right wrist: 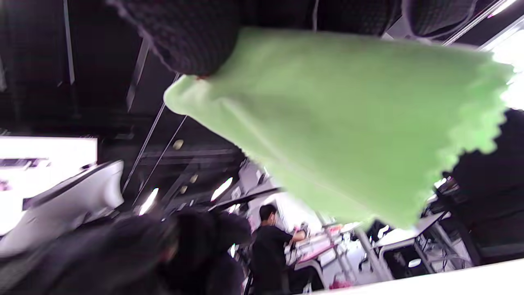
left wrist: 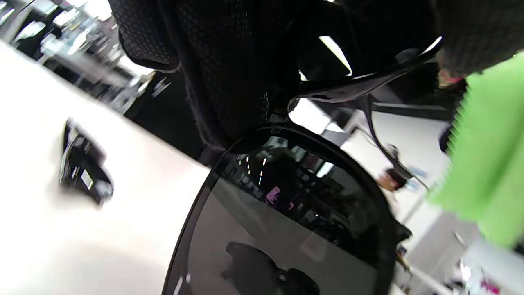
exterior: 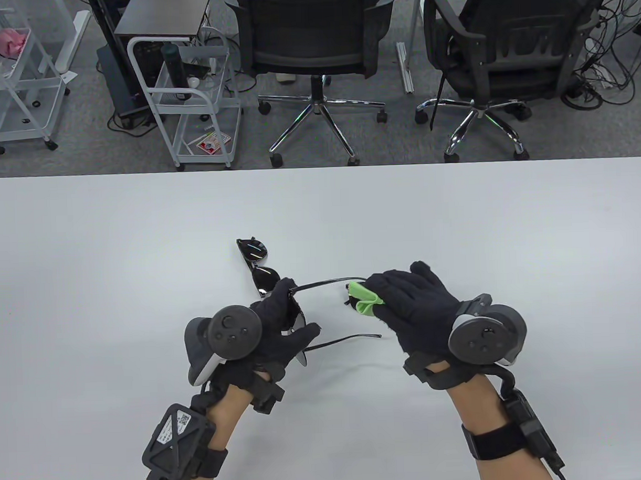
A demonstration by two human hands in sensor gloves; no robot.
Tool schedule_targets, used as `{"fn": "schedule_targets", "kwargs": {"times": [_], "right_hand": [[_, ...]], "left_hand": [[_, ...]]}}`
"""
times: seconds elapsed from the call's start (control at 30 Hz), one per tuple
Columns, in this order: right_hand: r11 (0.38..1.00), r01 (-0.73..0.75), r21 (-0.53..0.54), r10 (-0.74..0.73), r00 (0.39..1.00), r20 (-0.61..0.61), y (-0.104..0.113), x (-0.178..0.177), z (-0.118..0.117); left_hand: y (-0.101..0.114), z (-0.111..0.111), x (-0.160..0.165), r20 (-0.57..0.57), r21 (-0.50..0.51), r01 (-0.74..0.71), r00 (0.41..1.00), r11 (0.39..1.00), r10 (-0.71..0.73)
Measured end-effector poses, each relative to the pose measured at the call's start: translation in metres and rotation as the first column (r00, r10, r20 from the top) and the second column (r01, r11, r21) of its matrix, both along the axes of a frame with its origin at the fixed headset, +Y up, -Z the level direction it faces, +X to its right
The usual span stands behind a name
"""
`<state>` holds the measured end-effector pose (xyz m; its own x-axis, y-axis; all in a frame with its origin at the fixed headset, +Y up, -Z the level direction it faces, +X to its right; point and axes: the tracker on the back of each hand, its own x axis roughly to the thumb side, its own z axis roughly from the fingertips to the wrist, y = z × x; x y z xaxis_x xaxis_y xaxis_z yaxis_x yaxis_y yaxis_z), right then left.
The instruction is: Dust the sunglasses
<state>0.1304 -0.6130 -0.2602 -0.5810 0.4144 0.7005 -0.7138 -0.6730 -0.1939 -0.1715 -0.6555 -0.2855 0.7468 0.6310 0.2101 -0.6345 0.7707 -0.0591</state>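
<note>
Left hand [exterior: 281,320] grips black plastic sunglasses [exterior: 297,317]; right hand [exterior: 412,305] pinches a crumpled green microfibre cloth [exterior: 363,297] round one thin arm, which could bend under hard rubbing

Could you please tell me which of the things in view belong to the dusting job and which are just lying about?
In use:
- black sunglasses with thin arms, held in the left hand
- light green cleaning cloth, pinched in the right hand

Lying about:
- second pair of dark sunglasses, on the white table
- two black office chairs
- white wire trolley
</note>
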Motion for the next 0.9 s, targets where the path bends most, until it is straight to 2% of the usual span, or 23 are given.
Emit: {"fn": "schedule_targets", "kwargs": {"times": [0.07,0.2,0.3,0.37,0.5,0.6,0.73,0.87,0.9], "right_hand": [[0.997,-0.072,-0.023,0.071,0.996,-0.051,-0.006,-0.018,0.002],[0.968,-0.244,-0.055,0.236,0.965,-0.117,-0.027,-0.05,0.004],[0.92,-0.382,-0.094,0.357,0.911,-0.207,-0.041,-0.068,0.005],[0.874,-0.465,-0.14,0.408,0.86,-0.307,-0.052,-0.078,0.006],[0.818,-0.569,-0.091,0.518,0.795,-0.316,-0.061,-0.094,0.012],[0.825,-0.565,-0.018,0.538,0.795,-0.28,-0.059,-0.101,0.019],[0.801,-0.585,0.126,0.598,0.786,-0.158,-0.051,-0.104,0.029],[0.777,-0.587,0.226,0.61,0.791,-0.048,-0.037,-0.096,0.03],[0.765,-0.599,0.236,0.622,0.783,-0.025,-0.035,-0.094,0.029]], "left_hand": [[-0.006,-0.001,-0.007,-0.073,-0.049,-0.081,0.994,0.996,0.077],[-0.015,-0.005,-0.013,-0.086,-0.154,-0.17,0.984,0.973,0.158],[-0.018,-0.007,-0.015,-0.089,-0.182,-0.212,0.976,0.96,0.199],[-0.017,-0.008,-0.017,-0.089,-0.181,-0.229,0.972,0.956,0.216],[-0.018,-0.009,-0.02,-0.101,-0.21,-0.32,0.947,0.924,0.305],[-0.023,-0.009,-0.021,-0.115,-0.24,-0.367,0.93,0.899,0.349],[-0.033,-0.012,-0.025,-0.144,-0.303,-0.458,0.889,0.836,0.434],[-0.04,-0.012,-0.023,-0.155,-0.378,-0.604,0.789,0.702,0.595],[-0.041,-0.011,-0.019,-0.145,-0.401,-0.603,0.785,0.69,0.602]]}}
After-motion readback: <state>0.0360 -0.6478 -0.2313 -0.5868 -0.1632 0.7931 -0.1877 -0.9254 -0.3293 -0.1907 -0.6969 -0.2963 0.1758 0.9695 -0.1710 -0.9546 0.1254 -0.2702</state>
